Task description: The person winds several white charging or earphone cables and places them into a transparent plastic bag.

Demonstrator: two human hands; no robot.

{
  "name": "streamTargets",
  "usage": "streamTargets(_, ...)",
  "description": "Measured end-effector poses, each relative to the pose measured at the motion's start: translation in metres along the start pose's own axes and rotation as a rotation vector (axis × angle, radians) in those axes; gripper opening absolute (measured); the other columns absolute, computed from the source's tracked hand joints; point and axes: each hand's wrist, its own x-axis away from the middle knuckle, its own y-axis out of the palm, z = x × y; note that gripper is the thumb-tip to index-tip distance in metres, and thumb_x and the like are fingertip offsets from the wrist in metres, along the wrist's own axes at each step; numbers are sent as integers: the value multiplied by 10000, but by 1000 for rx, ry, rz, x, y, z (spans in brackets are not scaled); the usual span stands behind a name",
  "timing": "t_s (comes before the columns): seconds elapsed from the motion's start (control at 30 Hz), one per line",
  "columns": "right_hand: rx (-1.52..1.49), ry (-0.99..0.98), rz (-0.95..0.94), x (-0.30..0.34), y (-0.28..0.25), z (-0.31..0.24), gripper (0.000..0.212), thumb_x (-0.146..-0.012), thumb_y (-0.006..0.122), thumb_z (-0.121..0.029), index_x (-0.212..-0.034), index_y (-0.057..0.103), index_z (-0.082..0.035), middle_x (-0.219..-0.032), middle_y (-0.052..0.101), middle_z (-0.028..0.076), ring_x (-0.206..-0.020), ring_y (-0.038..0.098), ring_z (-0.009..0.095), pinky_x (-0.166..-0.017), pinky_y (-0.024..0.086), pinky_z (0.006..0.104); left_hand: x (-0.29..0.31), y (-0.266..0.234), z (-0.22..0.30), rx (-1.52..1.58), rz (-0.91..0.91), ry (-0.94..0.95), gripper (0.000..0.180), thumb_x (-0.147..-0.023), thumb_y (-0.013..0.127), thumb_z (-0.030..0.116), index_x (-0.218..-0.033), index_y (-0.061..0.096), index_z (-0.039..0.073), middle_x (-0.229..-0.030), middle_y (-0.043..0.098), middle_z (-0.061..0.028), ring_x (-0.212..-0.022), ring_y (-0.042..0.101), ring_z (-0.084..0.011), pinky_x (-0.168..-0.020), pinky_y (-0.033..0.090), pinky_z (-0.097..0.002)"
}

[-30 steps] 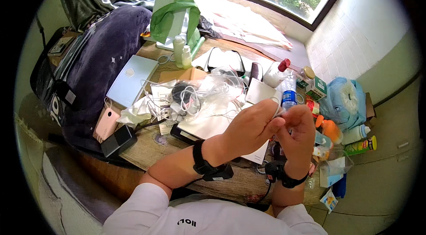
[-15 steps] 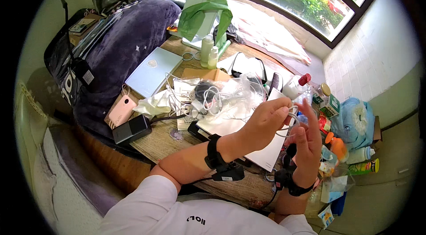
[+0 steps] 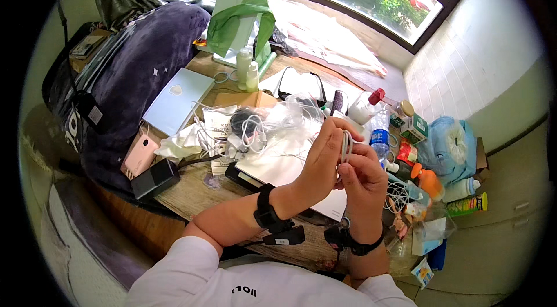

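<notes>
Between my two raised hands, above the table, is a small coil of white cable [image 3: 346, 147]. My left hand [image 3: 319, 162] grips the coil from the left. From the right, my right hand [image 3: 365, 182] pinches its lower part, thumb up and fingers curled. A white flat box or sheet [image 3: 272, 171] lies under my left wrist. Loose white cables [image 3: 255, 136] and clear plastic bags [image 3: 299, 115] are tangled beyond it. Close to my right hand lies another bundle of pale cable [image 3: 397, 197].
On the left are a light blue box [image 3: 178, 101], a pink device [image 3: 141, 155] and a black power bank [image 3: 155, 179]. To the right crowd a water bottle [image 3: 380, 139], an orange bottle [image 3: 428, 182] and a blue bag [image 3: 444, 153]. Two pale green bottles [image 3: 243, 69] stand farther back.
My hands have come closer together and shifted left in view. The loose cable loops between them are now gathered into a tighter coil, and my spread right fingers have curled in.
</notes>
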Motion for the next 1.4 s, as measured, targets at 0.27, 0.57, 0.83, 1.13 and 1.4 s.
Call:
streamTargets(0.27,218,-247,84,-9,-6,6,380,-801,715,-1,-1150,564,-3,-1080,549,89,-768,580,81,-613,509,197,-3,1,1,-137,-185,18,275,-1034,357,328,-1127,368,69,-1241,498,-197,-1042,554,-198,-861,488,-290)
streamTargets(0.57,453,-248,-100,-10,5,20,509,-1020,382,-230,-1452,262,10,-1112,569,125,-972,575,193,-878,463,313,-10,-7,9,-513,-150,317,230,-1033,300,320,-1104,311,102,-1340,470,-215,-1397,282,-298,-994,426,-362)
streamTargets(0.83,87,113,-104,3,3,10,457,-1026,349,-174,-1432,303,31,-1122,573,138,-911,575,209,-806,471,327,-8,0,35,-453,-135,-244,422,-997,414,433,-1178,329,62,-1046,512,-147,-1025,523,-322,-980,378,-475)
streamTargets(1.13,505,10,-58,-6,-16,20,239,-1004,397,-137,-1097,552,20,-786,584,121,-709,561,202,-661,445,314,-16,-18,41,-1128,-184,138,409,-967,486,374,-1154,495,10,-1049,565,-222,-1023,532,-395,-944,385,-448)
streamTargets(1.4,771,43,30,-19,-17,37,222,-1010,450,-244,-1053,483,-29,-663,522,111,-581,520,230,-557,412,350,-21,-57,68,-1719,68,139,291,-853,654,332,-1053,650,121,-974,537,-178,-1021,545,-323,-864,450,-426)
